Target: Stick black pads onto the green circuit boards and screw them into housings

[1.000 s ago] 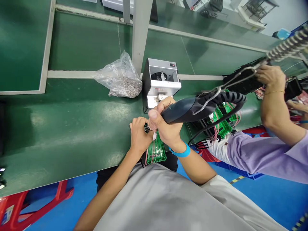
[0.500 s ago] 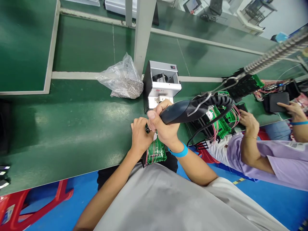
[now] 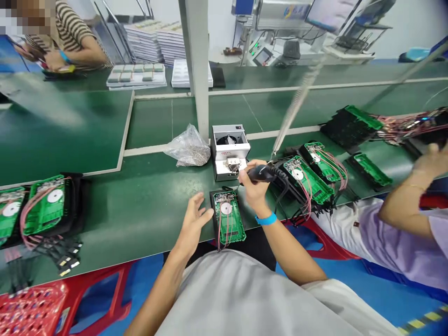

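My right hand (image 3: 255,186) is wrapped round a dark electric screwdriver (image 3: 262,173), whose cable and spring run up from its rear end. The tool's tip is near the front of a white and black screw feeder (image 3: 229,151); whether they touch I cannot tell. My left hand (image 3: 195,218) hovers with fingers apart and holds nothing. Between my hands, at the table's front edge, lies a green plastic housing (image 3: 236,228) in a black shell, with a circuit board, a white disc and pink wires.
A clear bag of small metal parts (image 3: 192,156) lies left of the feeder. More wired green housings sit at the right (image 3: 315,186) and far left (image 3: 44,210). A white post (image 3: 199,60) rises behind. A co-worker's arm (image 3: 402,191) is at the right.
My left hand has come off the housing and opened. My right hand has carried the screwdriver from above the housing to the screw feeder. The view has tilted up.
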`<state>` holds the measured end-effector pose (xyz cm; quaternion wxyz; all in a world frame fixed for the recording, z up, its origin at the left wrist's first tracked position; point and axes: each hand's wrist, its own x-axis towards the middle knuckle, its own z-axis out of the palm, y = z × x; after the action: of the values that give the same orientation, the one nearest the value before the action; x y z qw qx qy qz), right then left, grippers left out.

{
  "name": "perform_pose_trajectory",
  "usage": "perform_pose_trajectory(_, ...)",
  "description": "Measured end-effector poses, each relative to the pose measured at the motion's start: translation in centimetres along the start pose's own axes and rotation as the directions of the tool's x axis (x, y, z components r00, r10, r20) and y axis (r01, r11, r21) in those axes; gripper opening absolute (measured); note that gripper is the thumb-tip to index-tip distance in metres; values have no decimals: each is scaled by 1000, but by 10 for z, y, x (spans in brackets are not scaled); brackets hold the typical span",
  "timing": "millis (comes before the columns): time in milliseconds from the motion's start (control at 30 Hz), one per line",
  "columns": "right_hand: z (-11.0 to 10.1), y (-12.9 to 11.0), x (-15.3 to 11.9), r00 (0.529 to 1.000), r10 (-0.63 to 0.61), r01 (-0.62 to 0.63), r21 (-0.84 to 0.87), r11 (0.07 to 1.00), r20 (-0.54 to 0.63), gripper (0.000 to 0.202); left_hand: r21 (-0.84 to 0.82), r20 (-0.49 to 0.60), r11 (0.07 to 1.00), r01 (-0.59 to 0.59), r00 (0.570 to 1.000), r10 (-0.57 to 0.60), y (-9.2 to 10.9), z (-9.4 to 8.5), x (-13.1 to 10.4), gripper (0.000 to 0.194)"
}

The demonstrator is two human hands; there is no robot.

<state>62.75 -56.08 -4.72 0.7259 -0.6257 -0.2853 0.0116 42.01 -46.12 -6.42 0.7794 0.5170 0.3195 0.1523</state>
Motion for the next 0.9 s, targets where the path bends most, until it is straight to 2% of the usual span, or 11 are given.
perform_pose_trajectory(100,-12,6,-15,1000,-14,13,-144,989,-5,57,-168,-11,974,150,988,-154,2,-5,-27,71)
perform_pose_trajectory(167,-22,4,-39,997,60,-70,-266,961,-44,70,-226,3,953,200,979,-204,1,-2,-38,71)
perform_pose_trajectory(233,-34,3,-70,966,236,-256,-321,912,-102,73,-246,0,945,214,975,-221,-2,3,-45,71)
perform_pose_trajectory(300,-43,3,-102,892,452,-431,-317,845,-5,71,-260,-5,940,222,973,-231,-4,8,-46,71)
perform_pose_trajectory(333,-46,3,-115,858,508,-459,-336,823,72,68,-263,-8,939,224,972,-234,-4,11,-46,71)
perform_pose_trajectory(433,-49,1,-138,823,535,-447,-364,817,191,65,-250,-36,940,231,968,-247,-1,18,-40,72)
perform_pose_trajectory(567,-51,3,-146,816,561,-499,-319,806,138,66,-225,-64,928,296,946,-317,5,24,-28,88)
perform_pose_trajectory(633,-51,10,-149,812,572,-520,-304,799,116,70,-154,-28,949,275,959,-282,4,27,-21,91)
perform_pose_trajectory(700,-50,17,-151,816,568,-522,-284,804,107,73,83,20,985,153,988,-156,0,31,-16,78)
perform_pose_trajectory(800,-44,16,-156,831,550,-515,-255,818,87,78,468,-12,883,-23,999,33,-10,38,-11,76)
perform_pose_trajectory(900,-39,7,-159,822,555,-537,-152,830,124,79,533,-42,846,-37,997,71,-13,28,-7,86)
